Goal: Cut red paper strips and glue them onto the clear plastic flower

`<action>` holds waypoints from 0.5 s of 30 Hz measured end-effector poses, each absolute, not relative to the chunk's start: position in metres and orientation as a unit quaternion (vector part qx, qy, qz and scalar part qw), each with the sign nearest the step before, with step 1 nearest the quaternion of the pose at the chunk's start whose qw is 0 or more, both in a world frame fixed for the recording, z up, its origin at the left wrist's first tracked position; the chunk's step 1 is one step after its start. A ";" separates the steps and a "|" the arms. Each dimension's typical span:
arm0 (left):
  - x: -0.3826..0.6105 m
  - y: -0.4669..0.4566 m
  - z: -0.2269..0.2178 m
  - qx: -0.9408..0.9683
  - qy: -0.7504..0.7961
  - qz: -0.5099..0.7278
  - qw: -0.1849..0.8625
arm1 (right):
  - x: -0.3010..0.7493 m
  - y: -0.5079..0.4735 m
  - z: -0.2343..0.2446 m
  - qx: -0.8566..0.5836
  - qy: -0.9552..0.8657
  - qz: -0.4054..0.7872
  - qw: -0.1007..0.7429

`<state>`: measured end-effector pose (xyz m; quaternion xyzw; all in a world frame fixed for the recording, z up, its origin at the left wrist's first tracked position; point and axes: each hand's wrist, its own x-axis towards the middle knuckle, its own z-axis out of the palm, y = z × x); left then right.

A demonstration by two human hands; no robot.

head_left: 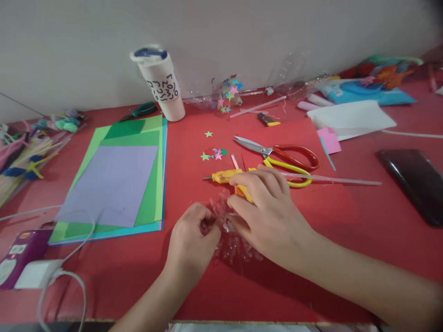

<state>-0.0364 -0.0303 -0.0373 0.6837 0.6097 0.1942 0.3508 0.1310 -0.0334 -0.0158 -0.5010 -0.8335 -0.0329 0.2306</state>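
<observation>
1. Clear plastic bundle point(233, 249), looped strands: near centre, between both hands, partly blurred.
2. Left hand point(192, 237): thumb and fingertips pinching the bundle's left side.
3. Right hand point(272, 210): fingers curled over the bundle's right side; cannot tell whether gripping.
4. Yellow glue gun point(221, 176): just beyond, partly behind the right hand.
5. Lilac sheet point(110, 184): left, topmost on coloured papers.
6. Scissors point(266, 151): right of centre, blades parted slightly.
7. White tumbler point(161, 83): far left of centre, upright.

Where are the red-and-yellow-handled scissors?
In the head view, the scissors lie right of centre, beyond the right hand, near the small colourful stars.
</observation>
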 end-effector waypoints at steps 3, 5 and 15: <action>-0.037 -0.030 -0.037 0.684 0.610 0.185 0.353 | 0.134 -0.035 -0.014 -0.487 -0.839 0.015 0.243; -0.037 -0.029 -0.037 0.682 0.610 0.187 0.357 | 0.136 -0.034 -0.012 -0.483 -0.841 0.065 0.233; -0.034 -0.032 -0.033 0.722 0.584 0.203 0.310 | 0.136 -0.028 -0.009 -0.489 -0.836 0.115 0.221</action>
